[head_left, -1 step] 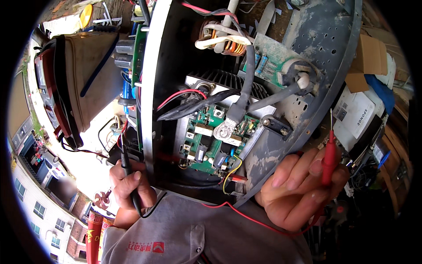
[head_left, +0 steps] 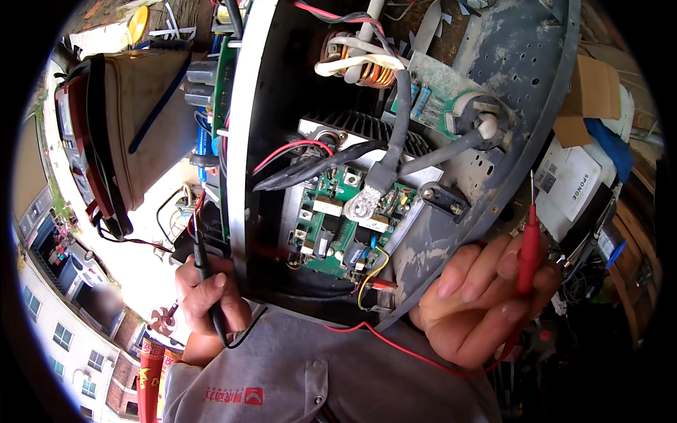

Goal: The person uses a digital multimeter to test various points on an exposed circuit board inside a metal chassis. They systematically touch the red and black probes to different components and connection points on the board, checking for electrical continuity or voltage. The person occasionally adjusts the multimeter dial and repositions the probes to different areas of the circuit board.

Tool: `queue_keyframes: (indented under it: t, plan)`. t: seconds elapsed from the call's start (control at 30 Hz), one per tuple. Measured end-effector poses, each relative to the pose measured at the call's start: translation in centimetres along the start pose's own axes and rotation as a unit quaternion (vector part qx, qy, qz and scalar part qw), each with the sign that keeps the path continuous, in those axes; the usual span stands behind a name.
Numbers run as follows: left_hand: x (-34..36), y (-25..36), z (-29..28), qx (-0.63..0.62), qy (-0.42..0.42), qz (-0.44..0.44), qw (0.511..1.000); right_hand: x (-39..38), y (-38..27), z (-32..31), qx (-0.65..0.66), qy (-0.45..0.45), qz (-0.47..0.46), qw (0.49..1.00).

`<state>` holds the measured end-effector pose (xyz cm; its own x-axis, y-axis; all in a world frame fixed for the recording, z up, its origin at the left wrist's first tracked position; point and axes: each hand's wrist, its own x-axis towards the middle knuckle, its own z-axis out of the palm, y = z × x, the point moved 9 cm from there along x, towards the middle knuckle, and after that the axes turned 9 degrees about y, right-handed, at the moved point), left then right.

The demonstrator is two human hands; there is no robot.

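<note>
The left hand (head_left: 204, 289) grips a black probe (head_left: 206, 271); the right hand (head_left: 479, 303) pinches a red probe (head_left: 527, 247). Neither tip touches the green circuit board (head_left: 338, 225) yet, so probing looks still ahead.

brown bag (head_left: 134, 120) left | white box (head_left: 575, 187) right | cardboard piece (head_left: 589, 88) upper right

White printed box (head_left: 572, 185) right, brown carton (head_left: 591, 90) above it.

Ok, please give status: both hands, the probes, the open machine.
Left hand grips black probe at chassis edge. Right hand holds red probe, tip up, off the green circuit board. Thick grey cable crosses the board.
</note>
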<state>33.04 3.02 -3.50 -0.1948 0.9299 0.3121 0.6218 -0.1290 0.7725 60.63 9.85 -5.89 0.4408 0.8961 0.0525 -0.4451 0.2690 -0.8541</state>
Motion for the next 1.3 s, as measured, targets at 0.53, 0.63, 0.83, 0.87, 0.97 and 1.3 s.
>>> queue_keyframes:
  t: [0.53,0.63,0.83,0.87,0.97,1.3]
  plan:
    - [0.3,0.5,0.5,0.011,-0.01,0.057,0.998,0.6,0.0,0.1,-0.043,-0.038,-0.023,0.998]
    - [0.1,0.5,0.4,0.028,0.0,0.071,0.997,0.5,0.2,-0.1,-0.039,-0.026,-0.02,0.999]
    - [0.5,0.8,0.6,0.03,-0.018,0.073,0.997,0.5,0.3,0.0,-0.03,-0.034,-0.012,0.999]
    - [0.5,0.8,0.6,0.025,-0.018,0.069,0.997,0.5,0.3,0.0,-0.028,-0.037,-0.008,0.999]
    - [0.2,0.8,0.3,0.067,-0.014,0.079,0.995,0.5,0.5,-0.1,-0.017,-0.045,0.007,0.999]
    - [0.2,0.7,0.2,0.06,0.004,0.069,0.996,0.4,0.7,-0.1,0.007,-0.046,0.022,0.999]
